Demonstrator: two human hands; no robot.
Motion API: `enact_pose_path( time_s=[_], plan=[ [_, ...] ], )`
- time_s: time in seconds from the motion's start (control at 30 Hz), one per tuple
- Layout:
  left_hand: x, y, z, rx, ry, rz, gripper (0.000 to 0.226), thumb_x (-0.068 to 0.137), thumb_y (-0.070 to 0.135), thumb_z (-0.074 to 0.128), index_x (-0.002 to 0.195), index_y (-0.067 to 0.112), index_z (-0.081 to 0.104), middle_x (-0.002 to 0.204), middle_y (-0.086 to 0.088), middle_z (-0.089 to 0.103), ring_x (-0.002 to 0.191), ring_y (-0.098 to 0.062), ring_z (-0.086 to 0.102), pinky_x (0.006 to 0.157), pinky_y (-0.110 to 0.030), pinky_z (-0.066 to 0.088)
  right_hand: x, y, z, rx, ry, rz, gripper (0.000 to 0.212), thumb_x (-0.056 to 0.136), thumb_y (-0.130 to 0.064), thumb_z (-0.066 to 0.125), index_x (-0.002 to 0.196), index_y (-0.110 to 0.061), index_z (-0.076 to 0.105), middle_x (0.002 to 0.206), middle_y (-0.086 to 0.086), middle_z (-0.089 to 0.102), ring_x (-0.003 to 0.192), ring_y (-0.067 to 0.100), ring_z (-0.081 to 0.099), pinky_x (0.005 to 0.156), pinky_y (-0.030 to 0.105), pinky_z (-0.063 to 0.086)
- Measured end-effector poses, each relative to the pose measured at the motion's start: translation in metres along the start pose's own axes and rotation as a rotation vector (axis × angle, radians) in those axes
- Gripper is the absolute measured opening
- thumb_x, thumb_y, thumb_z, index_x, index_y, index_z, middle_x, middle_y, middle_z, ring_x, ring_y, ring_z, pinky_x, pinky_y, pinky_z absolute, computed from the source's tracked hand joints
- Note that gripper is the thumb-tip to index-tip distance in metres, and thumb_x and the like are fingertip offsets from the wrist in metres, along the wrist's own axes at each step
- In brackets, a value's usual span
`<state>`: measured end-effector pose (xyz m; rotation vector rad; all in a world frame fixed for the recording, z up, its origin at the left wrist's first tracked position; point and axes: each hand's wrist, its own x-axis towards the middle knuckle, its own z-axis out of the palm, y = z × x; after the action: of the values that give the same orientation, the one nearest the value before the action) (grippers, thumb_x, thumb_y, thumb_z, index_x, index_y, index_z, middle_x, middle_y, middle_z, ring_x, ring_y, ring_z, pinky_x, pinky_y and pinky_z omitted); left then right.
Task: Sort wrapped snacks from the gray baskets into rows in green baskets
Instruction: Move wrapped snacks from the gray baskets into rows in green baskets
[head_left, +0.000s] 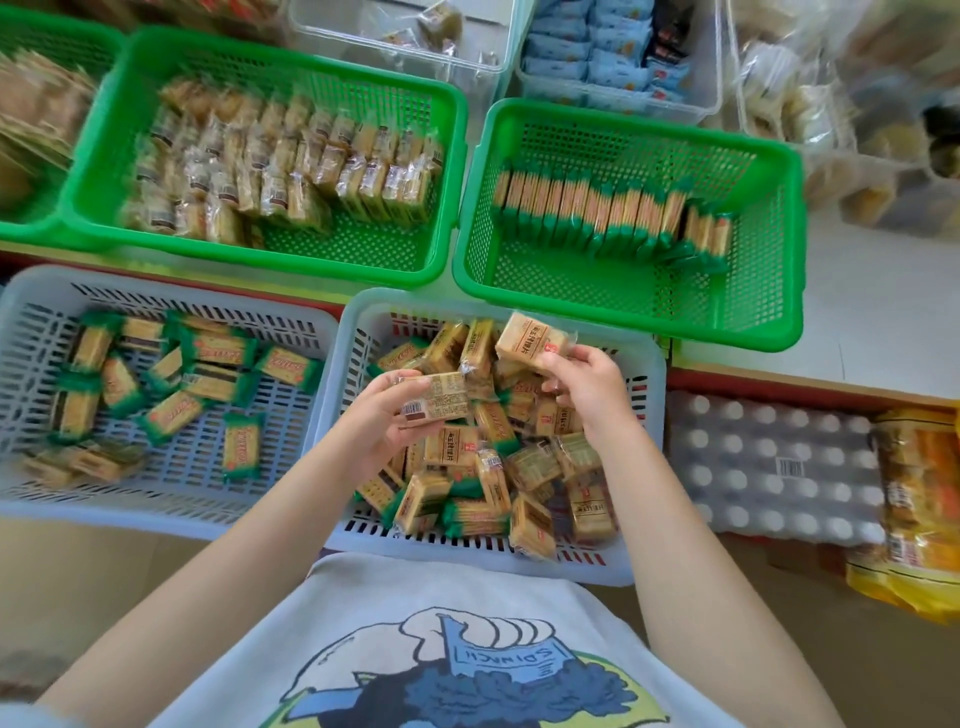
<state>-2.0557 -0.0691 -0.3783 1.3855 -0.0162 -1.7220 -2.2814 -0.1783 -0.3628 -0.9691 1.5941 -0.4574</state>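
both hands work over the right gray basket (641, 441), each clamped on one clear-wrapped cracker pack: the left hand (376, 423) on one (439, 397) at the heap's middle, the right hand (584, 382) on another (527, 340) near the far rim. the packs look light, stiff, crinkly and probably slippery, so pinch the flat sides.

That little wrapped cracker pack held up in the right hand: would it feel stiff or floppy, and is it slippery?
Probably stiff: the snack pack keeps a flat block shape while the right hand pinches only one end. Likely light, since a few fingers hold it up. Its glossy clear wrapper may be a bit slippery.
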Motion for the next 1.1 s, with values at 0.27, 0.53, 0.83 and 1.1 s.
enact_pose_path(
  time_s=[0.27,0.53,0.83,1.1],
  plan=[
    [0.005,0.006,0.02,0.105,-0.147,0.007,0.056,0.08,0.034,0.073,0.126,0.009,0.053,0.12,-0.02,0.067,0.102,-0.026,0.072,0.077,-0.035,0.06,-0.05,-0.027,0.022,-0.412,-0.373,-0.184,0.028,0.097,-0.036,0.063,0.118,-0.019,0.068,0.104,-0.007,0.071,0.088,0.008,0.066,0.073,0.022,0.052],
    [-0.002,0.027,-0.042,0.09,0.039,0.009,0.04,0.093,0.02,0.068,0.126,0.007,0.049,0.106,-0.015,0.069,0.09,-0.021,0.07,0.068,-0.032,0.059,-0.001,-0.012,0.072,-0.454,-0.01,-0.048,0.047,0.092,-0.025,0.069,0.134,-0.016,0.05,0.119,-0.004,0.057,0.102,0.017,0.056,0.083,0.032,0.046],
    [-0.019,0.054,-0.097,0.036,0.025,-0.082,0.045,0.093,0.016,0.069,0.132,0.012,0.046,0.126,-0.017,0.062,0.113,-0.031,0.065,0.074,-0.038,0.06,0.006,-0.011,0.116,-0.282,0.231,0.04,0.027,0.094,-0.019,0.062,0.12,-0.013,0.058,0.095,0.002,0.059,0.074,0.015,0.054,0.06,0.029,0.038],
    [-0.017,0.09,-0.087,0.037,-0.104,-0.05,0.038,0.095,0.021,0.064,0.128,0.011,0.049,0.12,-0.015,0.064,0.107,-0.028,0.066,0.07,-0.032,0.06,-0.071,-0.057,0.12,0.019,-0.085,-0.084,0.025,0.093,-0.045,0.066,0.104,-0.023,0.07,0.1,-0.004,0.074,0.094,0.016,0.069,0.083,0.03,0.051]
  ],
)
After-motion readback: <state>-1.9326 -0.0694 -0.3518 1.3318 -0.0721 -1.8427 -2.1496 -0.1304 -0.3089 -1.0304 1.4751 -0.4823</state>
